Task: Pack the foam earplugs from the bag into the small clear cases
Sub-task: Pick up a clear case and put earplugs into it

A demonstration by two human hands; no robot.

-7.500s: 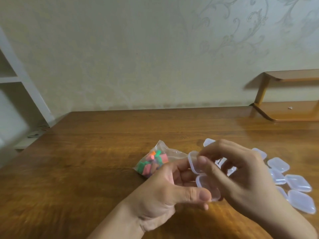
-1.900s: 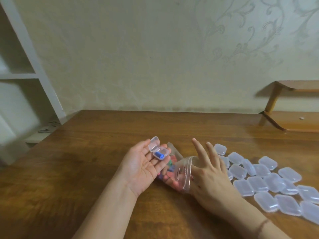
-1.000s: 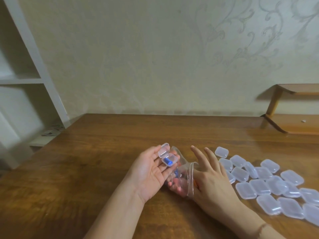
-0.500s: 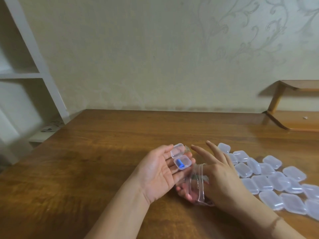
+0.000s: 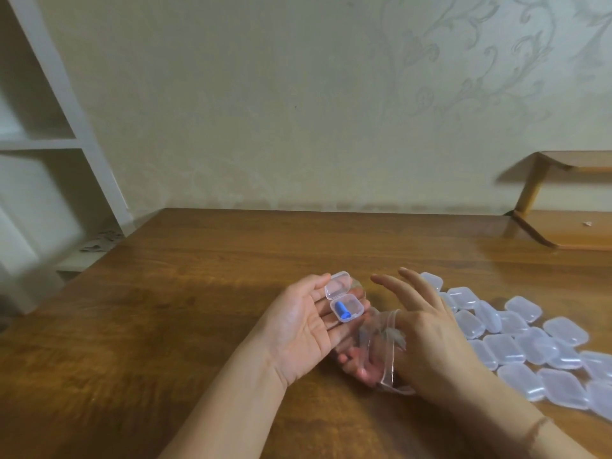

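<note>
Left hand lies palm up over the middle of the table, fingers nearly straight and relaxed; an open small clear case rests on the fingertips, carried rather than gripped. Case lid is hinged back toward the far edge, base nearer the palm. One blue earplug lies inside the base, slightly diagonal. Right hand is just beside the left, back of hand up. Its index and middle fingers are stretched out straight toward the case, not touching it. Its lower fingers and thumb are pushed inside the mouth of the clear plastic bag, visible pink through the film; whether they pinch anything in there cannot be told. The bag lies crumpled between the two hands, partly under the left fingers, its zip rim standing up round the right hand's knuckles. No coloured earplugs can be made out through the film at this angle. A spread of closed clear cases lies on the table along the right edge, touching and overlapping one another, just beyond the right hand. White shelving stands off the left corner; a wooden shelf sits at the far right corner against the wall.
</note>
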